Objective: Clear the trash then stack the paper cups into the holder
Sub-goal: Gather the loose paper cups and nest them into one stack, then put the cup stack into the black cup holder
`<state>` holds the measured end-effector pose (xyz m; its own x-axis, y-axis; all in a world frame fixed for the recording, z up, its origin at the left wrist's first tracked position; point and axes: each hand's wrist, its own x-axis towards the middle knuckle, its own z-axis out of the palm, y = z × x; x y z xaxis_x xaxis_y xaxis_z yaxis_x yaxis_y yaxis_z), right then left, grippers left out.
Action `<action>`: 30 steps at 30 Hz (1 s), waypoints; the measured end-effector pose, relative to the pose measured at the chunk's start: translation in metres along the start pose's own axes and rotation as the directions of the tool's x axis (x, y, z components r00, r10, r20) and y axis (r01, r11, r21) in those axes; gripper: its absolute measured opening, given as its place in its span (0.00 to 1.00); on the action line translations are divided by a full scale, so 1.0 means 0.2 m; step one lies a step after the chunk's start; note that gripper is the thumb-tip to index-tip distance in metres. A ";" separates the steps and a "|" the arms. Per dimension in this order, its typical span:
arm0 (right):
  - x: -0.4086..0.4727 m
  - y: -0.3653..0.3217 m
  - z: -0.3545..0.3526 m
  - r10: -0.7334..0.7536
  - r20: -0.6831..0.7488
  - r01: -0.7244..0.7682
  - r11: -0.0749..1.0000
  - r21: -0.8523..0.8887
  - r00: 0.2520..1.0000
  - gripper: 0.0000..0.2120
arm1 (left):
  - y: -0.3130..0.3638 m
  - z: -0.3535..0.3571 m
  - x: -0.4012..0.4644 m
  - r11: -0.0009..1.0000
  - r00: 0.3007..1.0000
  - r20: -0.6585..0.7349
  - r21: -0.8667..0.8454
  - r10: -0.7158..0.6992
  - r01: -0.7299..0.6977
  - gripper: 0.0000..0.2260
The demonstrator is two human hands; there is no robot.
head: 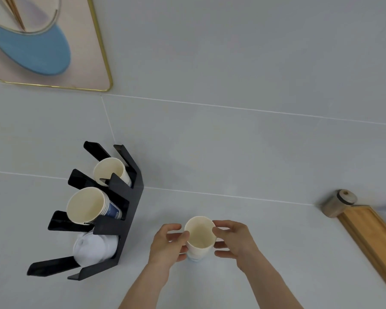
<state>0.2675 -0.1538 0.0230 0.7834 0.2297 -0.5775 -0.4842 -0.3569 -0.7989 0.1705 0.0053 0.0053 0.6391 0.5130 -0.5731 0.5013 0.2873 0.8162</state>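
A white paper cup (200,236) stands upright on the pale counter, mouth up and empty inside. My left hand (168,243) grips its left side and my right hand (233,239) touches its right rim and wall. To the left stands a black cup holder (123,210) with three slots. The top slot has a paper cup (110,171) lying on its side. A stack of paper cups (87,206) with a blue print fills the middle slot. White plastic lids (94,247) fill the bottom slot.
A wooden tray (374,239) runs along the right edge, with a small lidded jar (339,202) at its far end. A framed picture (42,41) with a gold border hangs on the tiled wall at the upper left.
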 end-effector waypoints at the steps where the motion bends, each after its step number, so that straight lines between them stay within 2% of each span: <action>1: -0.01 0.00 0.01 -0.006 -0.016 0.006 1.000 -0.007 1.000 0.08 | 0.01 0.00 -0.01 1.000 1.000 0.002 0.010 -0.001 0.001 0.13; 9: -0.15 -0.14 0.09 -0.139 -0.085 0.136 0.990 -0.044 0.987 0.07 | 0.21 -0.12 -0.09 0.998 0.996 0.064 0.023 0.054 -0.055 0.16; 15: -0.32 -0.56 0.22 -0.309 -0.072 0.307 0.951 -0.039 0.948 0.08 | 0.59 -0.35 -0.13 0.977 0.975 0.079 -0.064 0.208 -0.204 0.15; 22: -0.51 -1.07 0.48 -0.478 -0.051 0.478 0.878 -0.013 0.877 0.10 | 1.07 -0.70 -0.23 0.905 0.917 0.053 -0.193 0.394 -0.378 0.13; 30: -0.62 -1.41 0.83 -0.559 -0.033 0.559 0.829 -0.004 0.828 0.10 | 1.36 -1.09 -0.20 0.837 0.868 -0.011 -0.258 0.497 -0.482 0.15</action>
<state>0.2415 0.0691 0.2925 0.9326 0.3600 -0.0263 0.0382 -0.1708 -0.9846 0.1532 0.2397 0.2658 0.7973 0.5967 -0.0914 -0.0391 0.2022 0.9786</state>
